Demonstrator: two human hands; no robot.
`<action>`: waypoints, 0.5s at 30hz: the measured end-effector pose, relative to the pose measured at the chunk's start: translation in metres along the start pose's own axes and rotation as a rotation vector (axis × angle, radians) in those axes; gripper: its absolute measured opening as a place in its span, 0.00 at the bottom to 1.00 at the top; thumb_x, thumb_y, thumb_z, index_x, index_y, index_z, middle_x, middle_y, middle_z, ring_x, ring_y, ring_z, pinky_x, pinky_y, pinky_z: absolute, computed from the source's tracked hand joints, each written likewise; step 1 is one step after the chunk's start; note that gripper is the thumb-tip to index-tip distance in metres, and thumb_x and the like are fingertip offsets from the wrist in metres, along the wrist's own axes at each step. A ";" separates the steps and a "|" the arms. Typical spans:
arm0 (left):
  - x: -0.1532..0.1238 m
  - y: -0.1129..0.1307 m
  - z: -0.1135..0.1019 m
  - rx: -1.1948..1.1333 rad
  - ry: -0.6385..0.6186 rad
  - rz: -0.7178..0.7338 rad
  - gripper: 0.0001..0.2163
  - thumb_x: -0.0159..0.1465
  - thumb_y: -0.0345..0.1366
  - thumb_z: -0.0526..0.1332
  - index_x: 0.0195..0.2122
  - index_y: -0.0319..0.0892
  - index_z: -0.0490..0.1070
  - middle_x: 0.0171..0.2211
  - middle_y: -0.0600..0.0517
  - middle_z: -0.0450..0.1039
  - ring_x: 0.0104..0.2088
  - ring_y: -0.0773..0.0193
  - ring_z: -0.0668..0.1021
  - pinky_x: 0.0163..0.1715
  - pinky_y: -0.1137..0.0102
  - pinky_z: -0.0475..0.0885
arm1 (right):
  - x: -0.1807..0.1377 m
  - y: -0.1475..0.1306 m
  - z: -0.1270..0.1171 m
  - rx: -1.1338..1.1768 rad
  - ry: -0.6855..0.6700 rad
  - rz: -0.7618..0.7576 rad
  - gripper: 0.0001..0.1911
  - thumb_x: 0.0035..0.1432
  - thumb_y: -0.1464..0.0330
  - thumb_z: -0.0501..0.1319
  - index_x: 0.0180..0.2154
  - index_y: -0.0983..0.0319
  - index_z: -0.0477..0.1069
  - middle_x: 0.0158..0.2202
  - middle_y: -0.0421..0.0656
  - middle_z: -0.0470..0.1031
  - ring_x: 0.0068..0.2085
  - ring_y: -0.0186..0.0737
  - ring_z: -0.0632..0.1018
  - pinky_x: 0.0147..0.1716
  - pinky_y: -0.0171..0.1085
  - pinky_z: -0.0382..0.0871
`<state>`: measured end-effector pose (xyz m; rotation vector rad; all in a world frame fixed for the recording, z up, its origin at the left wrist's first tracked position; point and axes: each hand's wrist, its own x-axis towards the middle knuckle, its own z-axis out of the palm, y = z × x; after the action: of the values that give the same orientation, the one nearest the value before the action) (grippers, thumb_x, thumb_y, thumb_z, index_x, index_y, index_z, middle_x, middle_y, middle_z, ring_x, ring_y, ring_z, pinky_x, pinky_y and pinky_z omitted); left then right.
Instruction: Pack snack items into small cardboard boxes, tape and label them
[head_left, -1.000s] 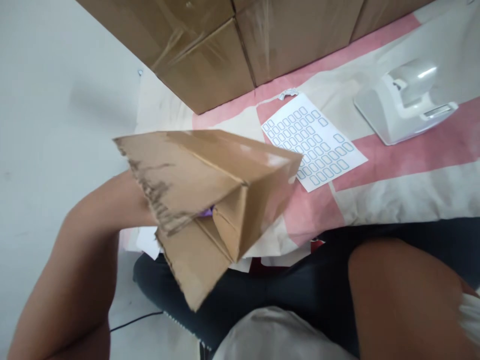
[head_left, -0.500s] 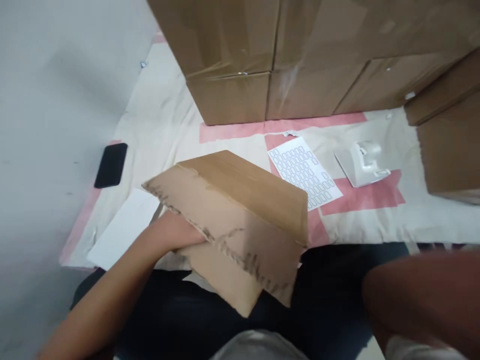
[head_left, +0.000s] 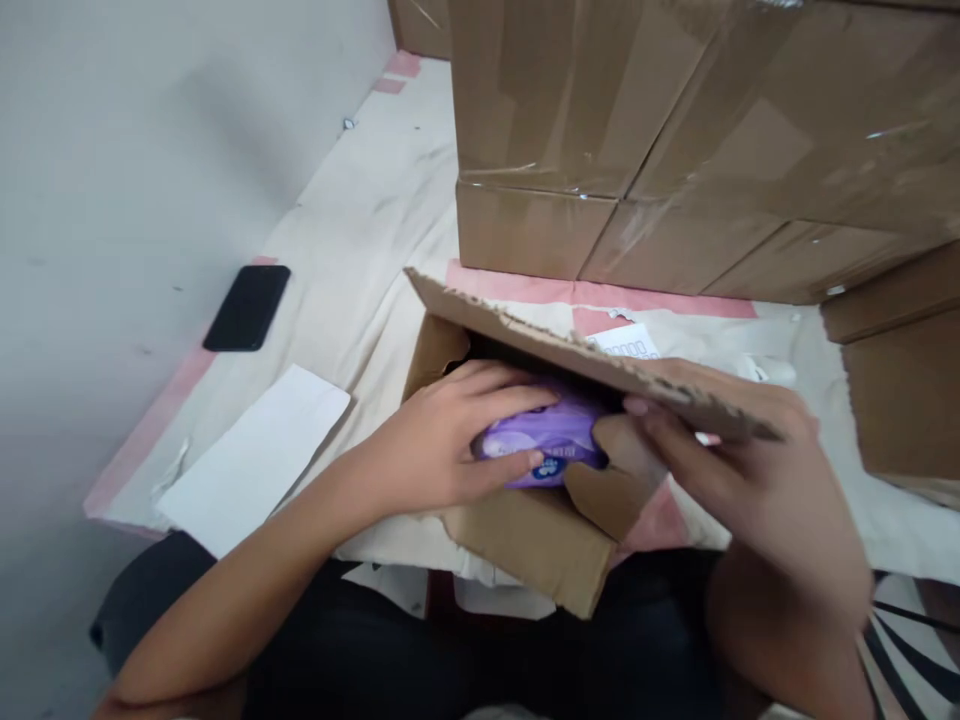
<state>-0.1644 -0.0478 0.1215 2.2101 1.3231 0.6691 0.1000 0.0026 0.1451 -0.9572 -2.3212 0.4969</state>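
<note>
A small cardboard box [head_left: 525,540] lies in front of me with its near side open and its flaps spread. Inside its opening sits a purple plastic-wrapped pack [head_left: 544,435] with pale printing and a dark blue logo. My left hand [head_left: 457,430] reaches into the opening and grips the pack, thumb on the front and fingers over the top. My right hand [head_left: 750,470] holds the raised upper flap [head_left: 592,365] at its right side, the thumb below it and the fingers behind. The rear of the pack is hidden in the box.
Large taped cartons [head_left: 540,230] stand along the back, with another carton [head_left: 907,390] at the right. A black phone [head_left: 247,308] and white paper [head_left: 259,460] lie at the left by the wall. A label sheet [head_left: 626,343] is partly hidden behind the flap.
The box has tilted so its opening faces me, showing the purple pack. My right hand has come in from the lower right and taken the flap. The camera view has shifted.
</note>
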 end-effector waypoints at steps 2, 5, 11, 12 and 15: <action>-0.003 0.003 -0.007 0.080 0.020 0.089 0.22 0.68 0.48 0.61 0.62 0.50 0.69 0.65 0.51 0.69 0.65 0.53 0.70 0.67 0.56 0.68 | 0.009 0.017 0.011 0.066 0.107 0.055 0.07 0.66 0.66 0.62 0.42 0.55 0.80 0.36 0.38 0.81 0.36 0.40 0.81 0.37 0.38 0.78; -0.013 0.007 -0.019 0.244 0.048 0.255 0.22 0.68 0.42 0.62 0.62 0.47 0.69 0.65 0.49 0.68 0.66 0.50 0.69 0.68 0.52 0.66 | 0.015 0.032 0.021 0.208 0.087 0.183 0.13 0.66 0.58 0.63 0.36 0.60 0.79 0.33 0.41 0.80 0.37 0.43 0.80 0.36 0.38 0.75; -0.033 0.014 -0.047 0.436 -0.002 0.436 0.23 0.67 0.36 0.63 0.63 0.45 0.67 0.64 0.47 0.69 0.66 0.46 0.68 0.64 0.48 0.69 | 0.019 0.044 0.032 0.618 -0.160 0.318 0.21 0.65 0.50 0.61 0.42 0.60 0.79 0.42 0.42 0.81 0.47 0.46 0.80 0.43 0.38 0.74; -0.035 0.016 -0.051 0.455 0.001 0.456 0.23 0.67 0.36 0.64 0.63 0.44 0.67 0.64 0.47 0.70 0.65 0.44 0.69 0.63 0.48 0.71 | 0.021 0.046 0.034 0.663 -0.195 0.334 0.22 0.64 0.49 0.61 0.42 0.60 0.79 0.43 0.43 0.81 0.47 0.46 0.80 0.44 0.38 0.74; -0.039 0.020 -0.056 0.502 0.032 0.480 0.22 0.66 0.35 0.65 0.62 0.44 0.69 0.62 0.46 0.71 0.64 0.43 0.70 0.61 0.47 0.73 | 0.023 0.053 0.039 0.717 -0.254 0.377 0.23 0.63 0.48 0.63 0.39 0.61 0.78 0.41 0.43 0.81 0.43 0.45 0.80 0.41 0.38 0.73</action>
<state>-0.2024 -0.0833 0.1702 2.9877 1.0575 0.5784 0.0897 0.0501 0.0960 -0.9896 -1.9015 1.5513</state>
